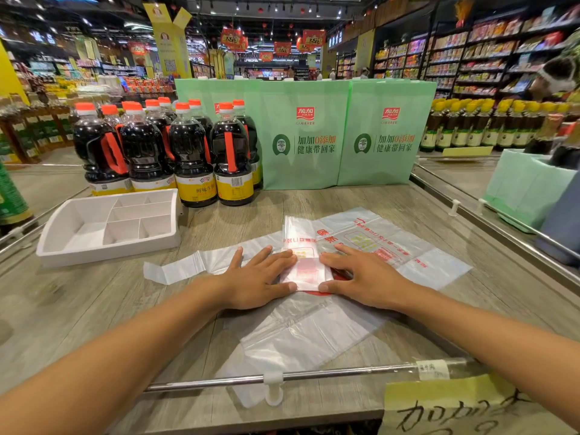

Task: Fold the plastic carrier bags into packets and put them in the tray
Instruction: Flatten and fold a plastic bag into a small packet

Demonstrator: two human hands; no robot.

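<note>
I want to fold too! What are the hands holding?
No grip: left hand and right hand press flat on the folded middle of the plastic carrier bag.

Carrier bag (392,243) and tray (110,252)
Thin and red-printed, it lay flat, partly folded at the middle — the white divided tray sat apart, to its left.

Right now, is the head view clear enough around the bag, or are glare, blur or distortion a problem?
Head view: the bag, left hand and right hand are sharp in the centre; there is a soft sheen on the plastic but no hard glare; the wide lens bows the rail and shelves towards the edges; the far aisles are blurred.
</note>
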